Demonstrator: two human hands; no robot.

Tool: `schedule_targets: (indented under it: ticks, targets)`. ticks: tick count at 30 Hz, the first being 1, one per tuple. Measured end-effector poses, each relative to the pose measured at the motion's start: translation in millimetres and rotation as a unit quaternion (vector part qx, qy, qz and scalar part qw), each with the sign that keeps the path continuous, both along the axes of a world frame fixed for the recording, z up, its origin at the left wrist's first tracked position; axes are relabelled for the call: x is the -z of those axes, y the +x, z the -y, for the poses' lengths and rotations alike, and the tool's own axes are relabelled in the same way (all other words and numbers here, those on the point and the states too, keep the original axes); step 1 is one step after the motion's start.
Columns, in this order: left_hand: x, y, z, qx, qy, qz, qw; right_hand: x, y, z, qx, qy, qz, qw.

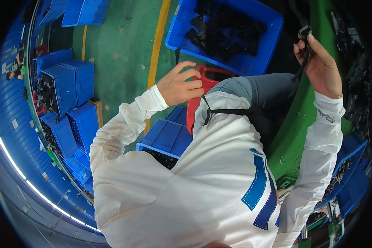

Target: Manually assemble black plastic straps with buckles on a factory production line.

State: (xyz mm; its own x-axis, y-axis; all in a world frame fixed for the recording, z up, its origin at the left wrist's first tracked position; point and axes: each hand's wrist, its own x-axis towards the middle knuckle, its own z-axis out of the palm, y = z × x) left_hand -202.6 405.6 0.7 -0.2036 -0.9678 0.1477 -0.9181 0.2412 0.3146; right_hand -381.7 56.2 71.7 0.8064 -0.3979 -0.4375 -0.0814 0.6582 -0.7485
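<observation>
My left hand (182,84) is raised over the floor to the left of my lap, its fingers curled around a narrow black strap (177,56). One end of that strap pokes up past the fingers; more of it runs down to my waist. Higher at the right, my right hand (323,64) pinches a small black plastic buckle (305,31) between thumb and fingers. Dark webbing hangs from the buckle along the palm. Across my lap lies a flat black band (231,111). Whether it joins the strap in my left hand I cannot tell.
A blue bin (175,31) of black parts stands in front, past a red stool (215,73). The green bench (291,144) at my right carries black parts (355,82). Blue crates (64,84) line the left, and another blue crate (165,136) sits beside me.
</observation>
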Motion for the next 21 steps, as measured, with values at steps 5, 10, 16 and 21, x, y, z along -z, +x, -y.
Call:
schedule_targets:
  ticks: [5,10,16,21]
  targets:
    - [15.9,1.0,-11.4,0.009,-0.083,0.043,0.996,-1.9,-3.0,1.3,-0.002,-0.005,-0.005,1.000]
    - [38.8,-1.0,-33.2,-0.003,-0.090,0.054,0.994,-8.2,-5.0,-0.9,-0.011,-0.041,-0.017,0.999]
    - [55.4,-4.6,-43.0,-0.027,-0.086,0.037,0.995,-10.9,-10.0,-0.2,-0.038,-0.046,-0.036,0.998]
    - [60.2,-4.0,-43.5,-0.027,-0.092,0.028,0.995,-11.0,-9.4,-0.6,-0.032,-0.048,-0.036,0.998]
